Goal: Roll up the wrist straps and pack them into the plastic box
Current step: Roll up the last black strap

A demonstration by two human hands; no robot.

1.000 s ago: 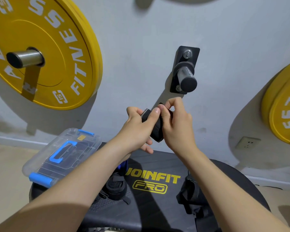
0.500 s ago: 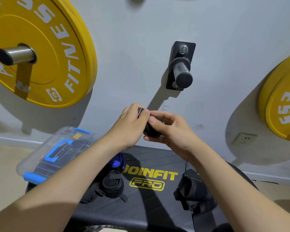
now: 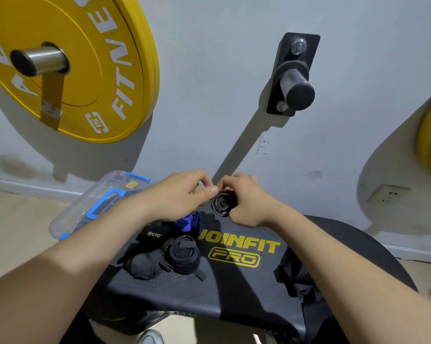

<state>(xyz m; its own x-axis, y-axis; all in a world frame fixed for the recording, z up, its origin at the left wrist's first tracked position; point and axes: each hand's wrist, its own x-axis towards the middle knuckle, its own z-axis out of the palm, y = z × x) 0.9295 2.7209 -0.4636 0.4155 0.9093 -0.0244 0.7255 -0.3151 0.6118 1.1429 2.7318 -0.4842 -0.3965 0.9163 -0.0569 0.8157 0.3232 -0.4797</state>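
Both hands meet above the far edge of the table (image 3: pixel 234 289), a black padded surface printed with yellow JOINFIT PRO lettering. Between them is a rolled wrist strap (image 3: pixel 223 203), a tight black coil held in the air with its spiral end facing the camera. The right hand (image 3: pixel 246 199) curls its fingers around the right side of the coil and grips it from behind and below. The left hand (image 3: pixel 182 194) comes in from the other side with its fingers bent, and its thumb tip presses against the upper left rim of the roll, pinching it there. The plastic box (image 3: pixel 97 204), clear with a blue handle and blue latches and with its lid on, sits at the far left corner of the table, partly hidden by the left forearm and well apart from the held roll. On the table under the left hand lies a cluster of other straps: a blue strap (image 3: pixel 188 223) nearest the hands, a black labelled strap (image 3: pixel 151 235) beside it, a black coiled strap (image 3: pixel 183 254) in front, and a black bundle (image 3: pixel 144 264) touching that one on its left. More black loose straps (image 3: pixel 296 276) lie in a heap under the right forearm. On the grey wall behind hang a yellow weight plate (image 3: pixel 72 65) on a steel peg and a bare black storage peg (image 3: pixel 296 80).
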